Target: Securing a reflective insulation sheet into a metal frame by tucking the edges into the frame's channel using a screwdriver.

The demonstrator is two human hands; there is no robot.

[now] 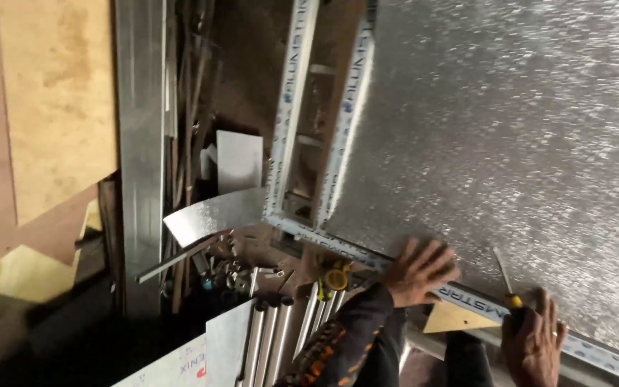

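A large embossed metal sheet (pixel 510 136) fills the right side, edged by an aluminium frame profile (pixel 467 294) wrapped in printed film. My left hand (pixel 418 271) presses flat on the frame's edge, fingers spread. My right hand (pixel 535 340) grips a screwdriver (pixel 508 287) with a yellow and black handle, its thin shaft resting against the sheet just above the frame. A second pair of frame profiles (pixel 317 115) runs up from the corner.
Metal tubes (pixel 281 337) lie bundled below. A yellow tape measure (pixel 336 276) sits near the frame corner. A curved sheet offcut (pixel 213 215), plywood boards (pixel 51 100) and a grey metal channel (pixel 141 143) stand at the left.
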